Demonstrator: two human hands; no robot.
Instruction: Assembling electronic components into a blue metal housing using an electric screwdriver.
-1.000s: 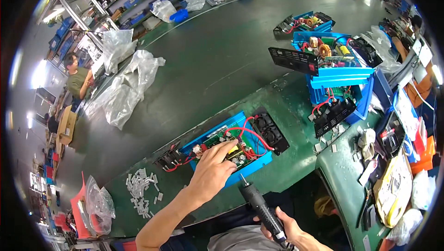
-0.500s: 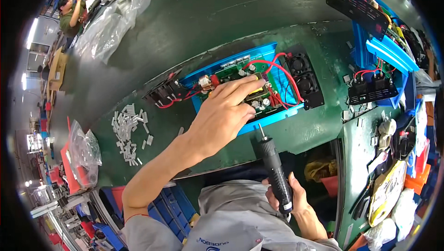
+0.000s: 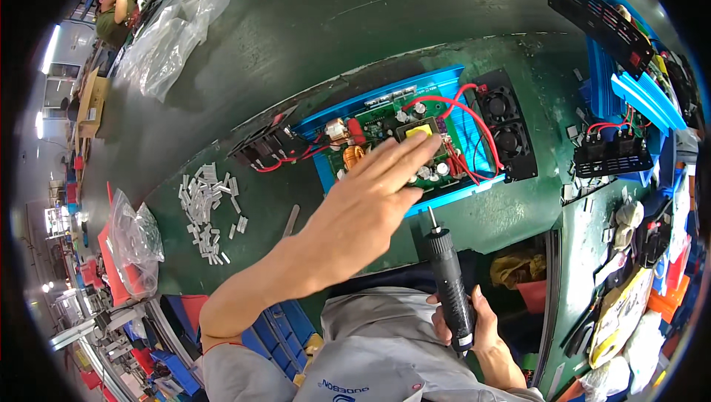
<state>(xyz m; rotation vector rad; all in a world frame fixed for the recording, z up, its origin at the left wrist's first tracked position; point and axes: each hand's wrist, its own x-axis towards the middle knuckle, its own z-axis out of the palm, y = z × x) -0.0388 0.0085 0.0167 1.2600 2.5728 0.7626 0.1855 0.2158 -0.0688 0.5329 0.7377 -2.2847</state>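
Small white parts (image 3: 207, 209) lie scattered beside a clear plastic bag (image 3: 137, 243).

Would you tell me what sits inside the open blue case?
A green circuit board with red wires lies inside the blue case. The left hand covers its near part.

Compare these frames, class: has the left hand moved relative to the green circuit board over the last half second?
Yes. The left hand has drawn back toward the person; only its fingertips now overlap the green circuit board.
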